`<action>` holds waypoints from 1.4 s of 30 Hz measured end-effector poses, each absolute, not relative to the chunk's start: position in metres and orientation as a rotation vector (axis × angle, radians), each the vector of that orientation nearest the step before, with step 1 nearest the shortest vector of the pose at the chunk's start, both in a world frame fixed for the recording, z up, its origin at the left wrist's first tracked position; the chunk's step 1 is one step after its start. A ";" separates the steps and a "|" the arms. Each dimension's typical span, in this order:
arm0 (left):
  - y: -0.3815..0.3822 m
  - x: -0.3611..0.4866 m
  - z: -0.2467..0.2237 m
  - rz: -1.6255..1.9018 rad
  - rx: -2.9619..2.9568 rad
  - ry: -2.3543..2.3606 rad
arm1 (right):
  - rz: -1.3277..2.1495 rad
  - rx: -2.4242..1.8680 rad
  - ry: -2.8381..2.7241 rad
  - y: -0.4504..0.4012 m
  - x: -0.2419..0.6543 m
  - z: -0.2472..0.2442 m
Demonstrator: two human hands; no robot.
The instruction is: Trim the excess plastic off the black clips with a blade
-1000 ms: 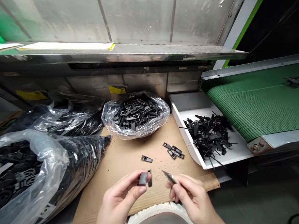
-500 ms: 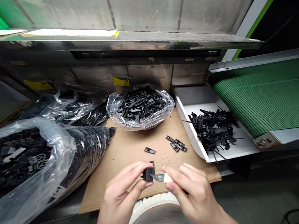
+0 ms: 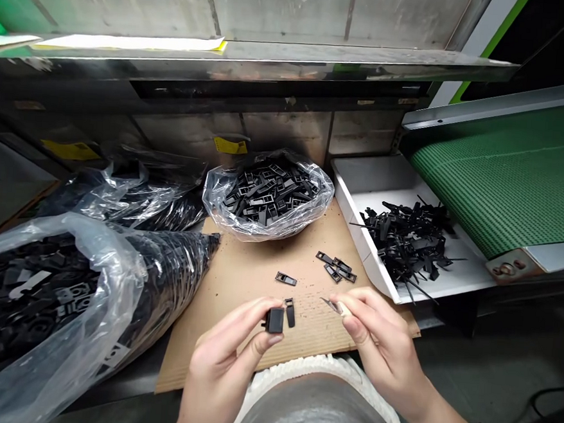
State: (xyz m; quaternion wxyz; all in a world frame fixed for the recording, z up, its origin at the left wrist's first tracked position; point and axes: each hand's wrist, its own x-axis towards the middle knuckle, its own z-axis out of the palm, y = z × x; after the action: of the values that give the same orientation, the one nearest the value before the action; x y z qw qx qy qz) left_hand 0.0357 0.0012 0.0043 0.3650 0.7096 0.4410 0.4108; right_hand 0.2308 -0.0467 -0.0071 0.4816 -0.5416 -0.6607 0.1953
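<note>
Between the thumb and fingers of my left hand (image 3: 228,349) is a small black box-shaped plastic part (image 3: 275,320), with a short prong on its left side. My right hand (image 3: 379,337) is closed on the pale handle of a craft knife (image 3: 334,305), whose pointed blade aims up and left, apart from the part. On the cardboard (image 3: 238,279) just beyond the held part lies a slim black clip (image 3: 290,312). Another clip (image 3: 285,279) rests farther back, and several more clips (image 3: 337,267) sit grouped to its right.
A clear bag (image 3: 268,194) full of black clips stands at the back. Large bags of black parts (image 3: 126,291) fill the left side. To the right, a white tray (image 3: 365,259) holds spindly black pieces beside a green conveyor belt (image 3: 516,183). A metal shelf (image 3: 273,66) spans the back.
The knife has moved away from the black part to the right, its blade now tilted upward. My left hand keeps hold of the part, slightly lower and to the left. The view has shifted a little.
</note>
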 end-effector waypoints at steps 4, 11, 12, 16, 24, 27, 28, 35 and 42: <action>0.003 0.038 0.005 1.037 1.865 1.105 | 0.770 -1.291 -1.565 -0.044 0.217 -0.002; 0.003 0.039 0.007 1.077 1.904 1.050 | 0.708 -1.358 -1.653 -0.032 0.208 0.002; 0.003 0.040 0.007 1.079 1.907 1.046 | 0.702 -1.359 -1.660 -0.031 0.207 0.002; 0.003 0.041 0.008 1.082 1.922 1.053 | 0.722 -1.352 -1.675 -0.032 0.205 0.001; 0.007 0.045 0.006 1.068 1.895 1.107 | 0.964 -1.241 -1.400 -0.036 0.214 0.008; 0.010 0.047 0.005 0.994 1.904 1.011 | 1.134 -1.274 -1.339 -0.024 0.214 0.008; 0.012 0.047 0.004 0.999 1.930 0.986 | 1.201 -1.264 -1.327 -0.020 0.212 0.007; 0.018 0.042 -0.002 0.890 1.835 1.008 | 1.352 -1.178 -1.169 -0.009 0.207 -0.005; 0.013 0.043 -0.006 0.926 1.326 0.975 | 0.839 -1.391 -1.476 -0.034 0.216 -0.014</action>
State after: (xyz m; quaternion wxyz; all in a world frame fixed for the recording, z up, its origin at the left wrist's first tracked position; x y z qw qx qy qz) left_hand 0.0431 0.0131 -0.0064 0.5864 0.5686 0.4182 0.3973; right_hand 0.2161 -0.0338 -0.0136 0.4561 -0.5639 -0.5985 0.3402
